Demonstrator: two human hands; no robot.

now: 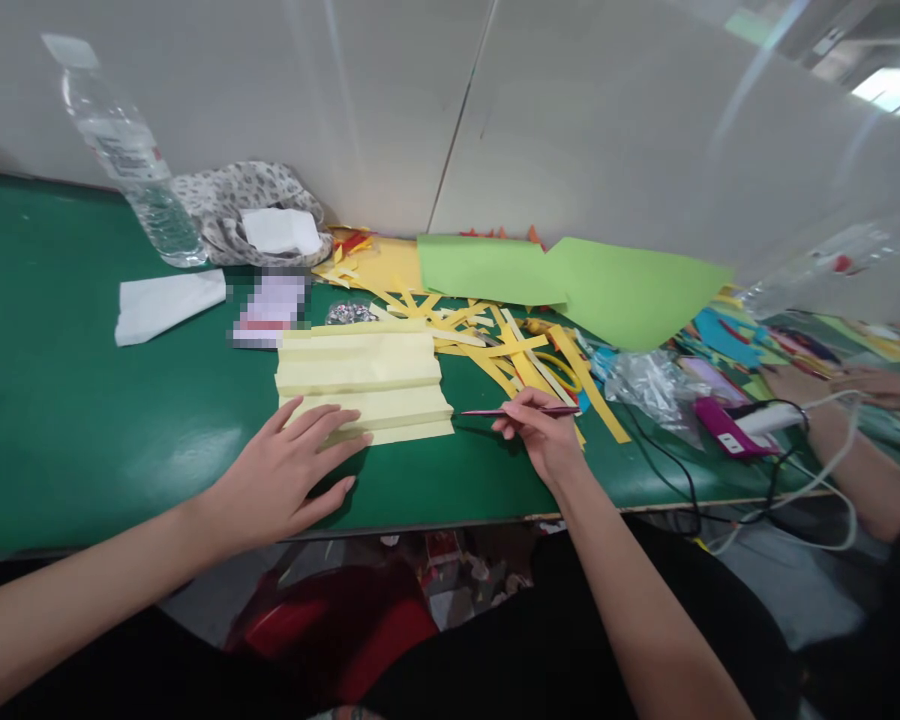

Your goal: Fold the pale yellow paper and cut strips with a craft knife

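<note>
A sheet of pale yellow paper [360, 375], creased into several pleats, lies on the green table. My left hand [300, 470] rests with fingers spread on its lower left part. Just past the paper's right edge, my right hand [536, 430] is closed around a thin, pointed, purplish tool [484, 412]; whether it is a pen or tweezers I cannot tell. The tool's tip points left, close to the paper's lower right corner. Loose yellow paper strips [521, 345] are scattered behind and to the right of the sheet.
Green paper sheets [487, 268] lie along the wall. A water bottle [139, 165] stands at the left by a spotted cloth [221, 205] and a white tissue [169, 303]. On the right are a plastic bag [656, 385], a purple power strip [727, 428], cables and another person's arm [847, 450].
</note>
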